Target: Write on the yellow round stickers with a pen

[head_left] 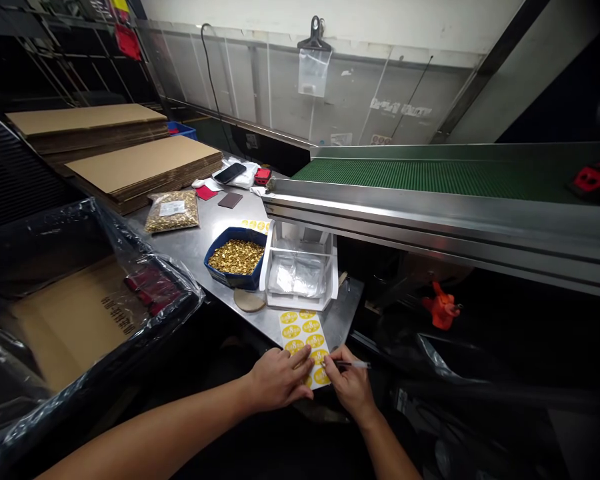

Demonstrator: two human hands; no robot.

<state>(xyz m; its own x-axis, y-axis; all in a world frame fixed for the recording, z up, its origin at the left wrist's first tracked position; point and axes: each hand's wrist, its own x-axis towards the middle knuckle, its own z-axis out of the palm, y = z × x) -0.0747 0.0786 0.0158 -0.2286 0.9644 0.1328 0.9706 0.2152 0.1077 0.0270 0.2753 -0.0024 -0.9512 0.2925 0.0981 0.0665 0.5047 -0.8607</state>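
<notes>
A white sheet of yellow oval stickers [311, 326], each marked with an 8, lies at the table's front corner. Across its lower part rests my left hand [279, 377], fingers stretched out and pressing on the paper. My right hand [351, 385] is closed around a thin pen [356, 365], with its tip end at the sheet's right edge. Just beyond the sheet stands a white divided tray [333, 277] holding clear plastic bags [300, 275]. To the tray's left, a blue bin [223, 279] contains small gold pieces [237, 257].
A round tan disc [249, 301] lies before the bin. Behind are a bag of gold pieces [173, 212], a phone [230, 173] and cardboard stacks [145, 163]. A green conveyor [405, 175] runs right; a plastic-lined carton [75, 320] stands left.
</notes>
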